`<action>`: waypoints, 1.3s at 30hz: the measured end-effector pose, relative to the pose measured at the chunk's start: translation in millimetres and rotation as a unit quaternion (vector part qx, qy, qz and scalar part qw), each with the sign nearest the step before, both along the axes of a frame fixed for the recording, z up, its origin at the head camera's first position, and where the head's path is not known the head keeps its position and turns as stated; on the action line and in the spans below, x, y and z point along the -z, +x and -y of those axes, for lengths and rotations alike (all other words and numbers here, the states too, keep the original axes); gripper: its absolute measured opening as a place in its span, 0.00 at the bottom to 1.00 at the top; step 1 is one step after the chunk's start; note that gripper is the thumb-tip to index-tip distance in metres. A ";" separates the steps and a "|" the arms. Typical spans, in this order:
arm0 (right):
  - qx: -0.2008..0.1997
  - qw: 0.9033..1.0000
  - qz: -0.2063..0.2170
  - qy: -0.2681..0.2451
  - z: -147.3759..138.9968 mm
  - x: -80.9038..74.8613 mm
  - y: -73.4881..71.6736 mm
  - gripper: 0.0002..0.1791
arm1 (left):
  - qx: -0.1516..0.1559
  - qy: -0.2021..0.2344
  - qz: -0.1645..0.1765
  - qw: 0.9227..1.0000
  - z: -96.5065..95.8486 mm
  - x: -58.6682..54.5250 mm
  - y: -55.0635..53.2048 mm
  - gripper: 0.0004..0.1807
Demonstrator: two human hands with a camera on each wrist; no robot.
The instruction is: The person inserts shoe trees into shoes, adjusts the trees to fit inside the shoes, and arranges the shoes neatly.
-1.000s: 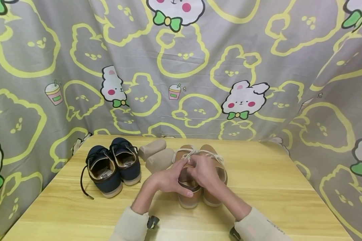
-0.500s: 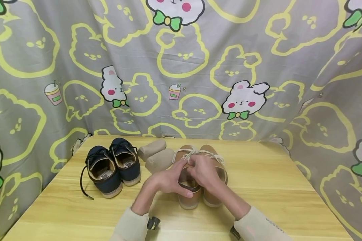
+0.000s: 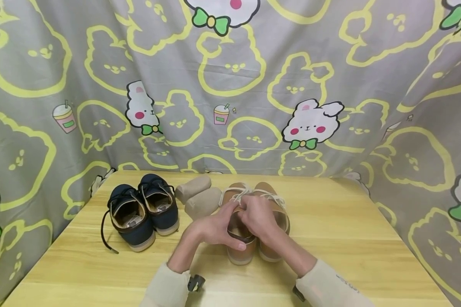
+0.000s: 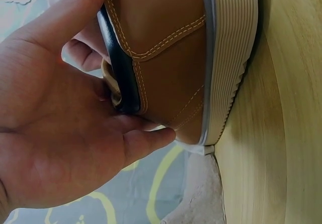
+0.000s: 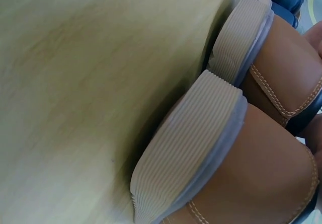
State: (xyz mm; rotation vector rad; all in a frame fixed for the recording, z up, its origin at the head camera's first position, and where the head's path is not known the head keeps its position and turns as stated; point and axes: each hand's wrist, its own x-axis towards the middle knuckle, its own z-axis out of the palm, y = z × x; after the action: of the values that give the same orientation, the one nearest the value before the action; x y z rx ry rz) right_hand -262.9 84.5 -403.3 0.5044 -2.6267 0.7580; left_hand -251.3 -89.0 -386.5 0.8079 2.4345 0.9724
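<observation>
A pair of brown leather shoes with cream laces stands on the table, heels towards me. My left hand (image 3: 215, 230) holds the left side of the left brown shoe (image 3: 241, 255), its thumb across the heel opening. In the left wrist view, the little finger touches the shoe's stitched side (image 4: 173, 78). My right hand (image 3: 259, 217) reaches over that shoe's opening, fingers curled at the cream shoelace (image 3: 236, 195) near the tongue; its fingertips are mostly hidden. The right brown shoe (image 3: 269, 252) stands alongside, partly behind my right wrist.
Two navy shoes (image 3: 166, 222) stand to the left, one black lace (image 3: 104, 236) trailing onto the wooden table (image 3: 342, 238). Between the pairs lie two beige, shoe-shaped pieces (image 3: 203, 204). A patterned grey curtain (image 3: 253, 98) hangs behind and at both sides.
The head view has tilted slightly. Both hands stay at the left brown shoe with almost no movement, and the shoes stand where they were.
</observation>
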 end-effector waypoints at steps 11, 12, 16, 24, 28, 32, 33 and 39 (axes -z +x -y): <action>-0.002 1.000 -0.002 0.010 2.7 0.6 -2.7 0.20 | 0.004 0.009 -0.015 1.000 0.7 1.3 -0.6 0.63; -0.002 1.000 -0.003 0.009 2.6 0.8 -2.7 0.20 | 0.004 0.009 -0.015 1.000 0.5 1.7 -0.7 0.63; -0.002 1.000 -0.010 0.007 2.5 1.6 -2.8 0.20 | 0.001 0.000 -0.017 1.000 -0.7 2.2 -0.8 0.63; 0.000 1.000 -0.023 0.008 2.6 3.3 -4.4 0.19 | -0.002 -0.010 -0.023 1.000 -2.3 1.3 -0.2 0.64; 0.000 1.000 -0.024 0.009 2.9 3.1 -4.8 0.19 | -0.007 -0.017 -0.022 1.000 -2.1 -0.1 1.0 0.65; 0.010 1.000 -0.019 0.010 3.2 2.8 -3.9 0.19 | -0.010 -0.022 -0.023 0.999 -2.7 -0.3 1.7 0.65; 0.013 1.000 -0.017 0.011 3.2 2.9 -3.6 0.19 | -0.010 -0.024 -0.024 0.999 -2.9 -0.4 1.9 0.65; 0.021 1.000 -0.006 0.012 2.2 1.9 -1.8 0.17 | -0.013 -0.024 -0.022 0.999 -4.5 -0.3 1.4 0.66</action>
State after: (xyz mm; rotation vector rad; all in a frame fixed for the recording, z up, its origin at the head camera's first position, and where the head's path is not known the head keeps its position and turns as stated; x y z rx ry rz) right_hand -264.7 82.3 -405.2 0.4562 -2.6293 0.7096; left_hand -249.9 -84.4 -386.2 0.7920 2.5013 0.9116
